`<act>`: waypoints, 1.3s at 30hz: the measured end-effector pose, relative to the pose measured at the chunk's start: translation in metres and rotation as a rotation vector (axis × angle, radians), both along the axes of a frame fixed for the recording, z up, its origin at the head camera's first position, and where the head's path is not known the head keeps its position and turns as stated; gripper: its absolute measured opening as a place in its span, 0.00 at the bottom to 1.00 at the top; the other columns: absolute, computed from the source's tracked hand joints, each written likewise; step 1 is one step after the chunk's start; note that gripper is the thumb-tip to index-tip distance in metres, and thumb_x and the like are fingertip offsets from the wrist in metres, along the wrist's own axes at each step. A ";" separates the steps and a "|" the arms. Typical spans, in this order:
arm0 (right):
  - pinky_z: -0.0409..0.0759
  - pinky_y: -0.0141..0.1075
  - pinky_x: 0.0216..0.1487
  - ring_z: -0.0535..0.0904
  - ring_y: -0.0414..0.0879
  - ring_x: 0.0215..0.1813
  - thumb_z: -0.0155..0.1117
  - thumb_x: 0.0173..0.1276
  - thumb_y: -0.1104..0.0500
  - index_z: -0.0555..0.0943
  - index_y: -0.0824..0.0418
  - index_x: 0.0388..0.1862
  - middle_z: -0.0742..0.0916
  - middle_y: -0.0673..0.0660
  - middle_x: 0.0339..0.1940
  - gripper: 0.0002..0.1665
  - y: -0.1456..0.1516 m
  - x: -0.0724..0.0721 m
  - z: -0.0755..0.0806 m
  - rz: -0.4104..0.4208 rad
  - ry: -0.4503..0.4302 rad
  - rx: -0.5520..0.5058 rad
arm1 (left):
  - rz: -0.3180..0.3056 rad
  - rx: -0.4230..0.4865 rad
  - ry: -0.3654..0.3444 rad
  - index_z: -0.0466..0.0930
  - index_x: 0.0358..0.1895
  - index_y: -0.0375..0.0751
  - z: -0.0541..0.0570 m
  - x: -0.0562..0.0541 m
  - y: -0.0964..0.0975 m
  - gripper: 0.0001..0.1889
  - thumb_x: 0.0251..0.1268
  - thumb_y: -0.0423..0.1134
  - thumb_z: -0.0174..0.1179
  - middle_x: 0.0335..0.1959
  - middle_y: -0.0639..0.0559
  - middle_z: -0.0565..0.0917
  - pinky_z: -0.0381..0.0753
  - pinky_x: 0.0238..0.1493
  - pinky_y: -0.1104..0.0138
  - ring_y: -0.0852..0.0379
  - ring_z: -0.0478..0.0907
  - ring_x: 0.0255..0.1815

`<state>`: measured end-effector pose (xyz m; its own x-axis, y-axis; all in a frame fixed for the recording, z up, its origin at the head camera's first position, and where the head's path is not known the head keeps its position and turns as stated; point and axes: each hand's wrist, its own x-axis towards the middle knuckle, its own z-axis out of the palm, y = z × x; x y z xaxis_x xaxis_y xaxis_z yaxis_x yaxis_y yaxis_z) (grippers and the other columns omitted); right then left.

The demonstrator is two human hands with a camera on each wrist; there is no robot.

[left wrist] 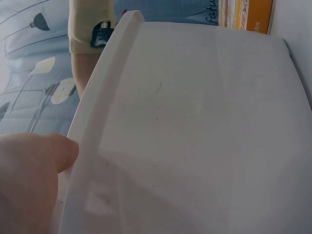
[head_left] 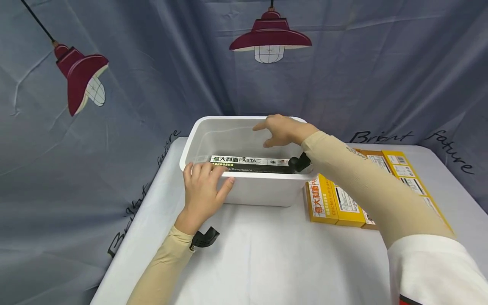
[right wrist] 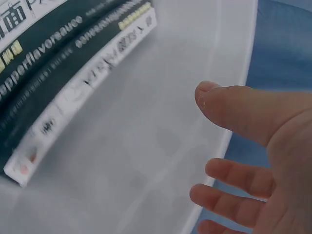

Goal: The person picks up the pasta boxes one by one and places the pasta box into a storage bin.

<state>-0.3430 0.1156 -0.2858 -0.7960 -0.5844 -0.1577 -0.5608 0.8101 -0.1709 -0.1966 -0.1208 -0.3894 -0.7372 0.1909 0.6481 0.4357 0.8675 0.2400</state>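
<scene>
A white plastic bin stands on the table. Inside, along its near wall, are black-and-white pasta boxes, and the right wrist view shows their dark printed sides close up. My left hand holds the bin's near rim at the left corner, fingers over the edge and thumb on the outside. In the left wrist view the thumb lies right at the rim. My right hand is over the bin's far right part, its fingers spread and nothing in them.
Several yellow pasta boxes lie side by side on the table right of the bin, partly under my right forearm. The white tablecloth spreads in front. Behind hangs a grey-blue curtain printed with lamps.
</scene>
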 end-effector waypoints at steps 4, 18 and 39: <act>0.72 0.56 0.73 0.71 0.60 0.73 0.72 0.66 0.52 0.73 0.53 0.75 0.78 0.64 0.71 0.38 0.016 0.005 0.020 -0.058 0.022 0.020 | -0.006 0.002 0.006 0.85 0.46 0.42 0.000 -0.001 0.000 0.18 0.68 0.53 0.59 0.40 0.43 0.82 0.59 0.68 0.36 0.39 0.75 0.50; 0.66 0.72 0.68 0.64 0.75 0.74 0.55 0.75 0.35 0.57 0.52 0.83 0.64 0.76 0.76 0.45 0.134 0.049 0.034 -0.241 0.046 0.090 | -0.008 -0.002 -0.002 0.85 0.47 0.42 0.005 0.000 -0.001 0.19 0.68 0.54 0.59 0.41 0.41 0.83 0.58 0.69 0.35 0.37 0.75 0.50; 0.66 0.78 0.59 0.62 0.83 0.65 0.51 0.80 0.43 0.59 0.72 0.77 0.66 0.86 0.68 0.42 0.295 0.118 -0.049 -0.436 0.030 0.047 | -0.013 0.013 0.001 0.85 0.47 0.42 0.002 0.003 0.000 0.18 0.68 0.53 0.61 0.41 0.42 0.83 0.58 0.69 0.35 0.37 0.75 0.51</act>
<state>-0.2252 0.4106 -0.3352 -0.9713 -0.1858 -0.1487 -0.1692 0.9786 -0.1172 -0.1938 -0.1204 -0.3877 -0.7340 0.1921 0.6514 0.4474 0.8583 0.2511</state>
